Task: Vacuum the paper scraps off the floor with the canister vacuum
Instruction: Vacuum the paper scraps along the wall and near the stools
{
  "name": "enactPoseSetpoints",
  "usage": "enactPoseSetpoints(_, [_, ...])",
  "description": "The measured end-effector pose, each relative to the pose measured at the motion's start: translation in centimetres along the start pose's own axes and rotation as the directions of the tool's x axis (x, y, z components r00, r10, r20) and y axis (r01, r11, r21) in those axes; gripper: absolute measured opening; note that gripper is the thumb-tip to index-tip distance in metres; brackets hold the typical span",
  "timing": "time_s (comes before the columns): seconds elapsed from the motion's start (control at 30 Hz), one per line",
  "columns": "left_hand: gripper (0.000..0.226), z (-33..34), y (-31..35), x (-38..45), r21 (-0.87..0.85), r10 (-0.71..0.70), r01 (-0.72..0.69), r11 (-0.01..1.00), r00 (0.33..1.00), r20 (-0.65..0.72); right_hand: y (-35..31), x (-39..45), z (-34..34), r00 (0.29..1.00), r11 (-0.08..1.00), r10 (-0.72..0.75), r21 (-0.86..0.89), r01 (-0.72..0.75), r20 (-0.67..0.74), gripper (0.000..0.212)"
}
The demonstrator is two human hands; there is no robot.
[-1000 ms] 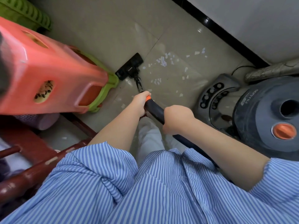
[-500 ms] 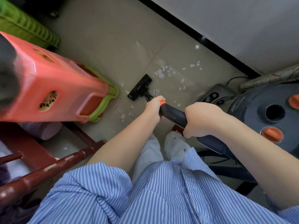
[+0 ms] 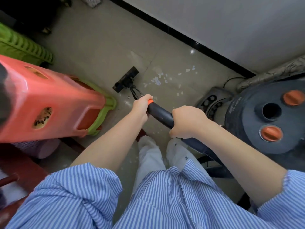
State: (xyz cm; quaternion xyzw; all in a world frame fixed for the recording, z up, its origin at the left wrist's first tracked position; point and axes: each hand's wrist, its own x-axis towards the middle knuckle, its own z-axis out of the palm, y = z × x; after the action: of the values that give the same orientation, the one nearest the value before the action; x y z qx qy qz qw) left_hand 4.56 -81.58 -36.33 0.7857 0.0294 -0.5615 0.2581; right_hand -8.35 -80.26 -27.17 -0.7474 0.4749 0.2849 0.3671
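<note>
Both hands hold the black vacuum wand. My left hand grips it near the orange ring at its front end. My right hand grips it further back, where the hose begins. The black floor nozzle rests on the beige tile floor, left of a patch of white paper scraps. More scraps lie further right toward the wall. The dark canister vacuum with orange knobs stands at the right.
A red plastic stool stacked on a green one lies tipped at the left. Behind it is another green stool. A dark red wooden frame is at lower left. A grey foot pedal device sits beside the canister. A black baseboard runs along the wall.
The nozzle has slid back toward me and then left, away from the scrap patch. My view has tilted up and back, so more of the wall and canister top shows.
</note>
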Motion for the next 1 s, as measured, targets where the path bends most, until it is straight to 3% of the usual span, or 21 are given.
enactPoseSetpoints(0.1, [0.023, 0.5, 0.0, 0.5, 0.011, -0.013, 0.014, 1.000, 1.000, -0.009, 0.2, 1.0, 0.6, 1.000, 1.000, 0.017, 0.022, -0.017, -0.006, 0.028])
enactPoseSetpoints(0.2, [0.028, 1.0, -0.8, 0.6, 0.012, -0.055, 0.055, 0.998, 0.998, 0.018, 0.5, 1.3, 1.2, 0.999, 0.999, 0.038, 0.027, -0.038, 0.006, 0.017])
enactPoseSetpoints(0.33, [0.042, 1.4, -2.3, 0.7, 0.061, -0.065, 0.062, 0.996, 0.997, 0.037, 1.3, 0.9, 2.4, 0.998, 0.998, 0.050, 0.029, -0.051, 0.031, 0.018])
enactPoseSetpoints(0.53, [0.046, 2.0, -3.6, 0.0, 0.108, -0.104, 0.098, 0.989, 0.994, 0.046, 2.1, -0.3, 3.1, 0.996, 0.998, 0.057, 0.015, -0.059, 0.073, 0.020])
enactPoseSetpoints(0.73, [0.047, 3.1, -3.9, -0.4, -0.018, -0.099, 0.101, 0.995, 0.993, 0.066, 3.2, -0.7, 2.1, 0.998, 0.991, 0.056, -0.120, -0.051, 0.037, 0.025])
enactPoseSetpoints(1.0, [0.021, 5.9, -2.9, -0.4, -0.105, -0.059, 0.072, 0.992, 0.991, 0.122, 5.9, -0.9, 0.5, 0.995, 0.977, 0.079, -0.191, -0.090, -0.063, 0.018])
